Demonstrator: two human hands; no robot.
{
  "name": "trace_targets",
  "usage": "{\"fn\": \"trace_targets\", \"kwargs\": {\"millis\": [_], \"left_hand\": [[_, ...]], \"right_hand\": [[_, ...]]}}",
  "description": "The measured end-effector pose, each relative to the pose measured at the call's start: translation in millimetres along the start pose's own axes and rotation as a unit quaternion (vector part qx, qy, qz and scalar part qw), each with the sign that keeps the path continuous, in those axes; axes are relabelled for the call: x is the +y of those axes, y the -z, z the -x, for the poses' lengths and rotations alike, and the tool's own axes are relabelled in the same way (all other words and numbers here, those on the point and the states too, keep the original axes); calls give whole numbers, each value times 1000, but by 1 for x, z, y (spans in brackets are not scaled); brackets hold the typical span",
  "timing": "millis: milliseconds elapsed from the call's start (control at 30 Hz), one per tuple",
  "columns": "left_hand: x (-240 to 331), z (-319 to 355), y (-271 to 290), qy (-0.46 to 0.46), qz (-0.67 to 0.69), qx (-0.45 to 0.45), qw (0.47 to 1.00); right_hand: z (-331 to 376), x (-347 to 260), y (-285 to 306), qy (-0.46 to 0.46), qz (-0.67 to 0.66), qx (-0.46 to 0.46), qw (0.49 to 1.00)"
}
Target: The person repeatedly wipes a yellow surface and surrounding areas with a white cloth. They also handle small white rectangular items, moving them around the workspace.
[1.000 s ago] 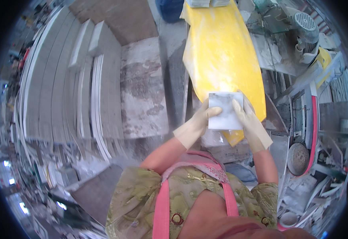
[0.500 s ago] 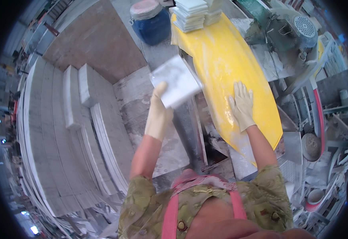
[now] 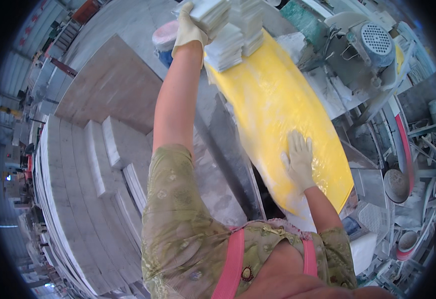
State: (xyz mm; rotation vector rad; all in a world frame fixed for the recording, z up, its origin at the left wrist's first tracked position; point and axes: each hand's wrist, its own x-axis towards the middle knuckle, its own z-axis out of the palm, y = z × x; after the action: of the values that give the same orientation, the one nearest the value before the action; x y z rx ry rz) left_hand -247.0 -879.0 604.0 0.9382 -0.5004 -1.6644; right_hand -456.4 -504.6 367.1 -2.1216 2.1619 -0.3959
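Note:
At the far end of the yellow-covered bench (image 3: 278,94), my left hand (image 3: 190,31) in a pale glove is stretched out, thumb and fingers closed on white square tiles (image 3: 211,17). Stacks of similar white tiles (image 3: 225,49) stand right beside it on the yellow sheet. Whether the held tiles rest on a stack is hard to make out. My gloved right hand (image 3: 300,162) lies flat on the wet, shiny yellow sheet with its fingers spread, holding nothing.
Long grey-white stone slabs (image 3: 78,199) stand in rows on the left, before a large brown board (image 3: 110,82). A blue drum (image 3: 165,55) is partly hidden behind my left arm. On the right is a machine with a perforated round motor cover (image 3: 377,39).
My left hand has carried the white tiles forward from the bench's left side to the stacks at its far end. My right hand stays flat on the yellow sheet.

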Motion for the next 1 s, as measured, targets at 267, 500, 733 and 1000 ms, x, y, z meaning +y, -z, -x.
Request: {"fn": "trace_targets", "kwargs": {"millis": [267, 500, 733, 1000], "left_hand": [[-7, -56, 0, -39, -151, 2, 988], [-11, -52, 22, -75, -201, -66, 974], [-17, -57, 29, -98, -206, -68, 971], [-14, -64, 9, -14, -149, 13, 989]], "right_hand": [[-2, -6, 7, -6, -32, 18, 999], [-3, -7, 11, -14, -32, 6, 999], [-3, -10, 14, -8, -29, 18, 999], [-4, -10, 16, -23, -37, -3, 999]]}}
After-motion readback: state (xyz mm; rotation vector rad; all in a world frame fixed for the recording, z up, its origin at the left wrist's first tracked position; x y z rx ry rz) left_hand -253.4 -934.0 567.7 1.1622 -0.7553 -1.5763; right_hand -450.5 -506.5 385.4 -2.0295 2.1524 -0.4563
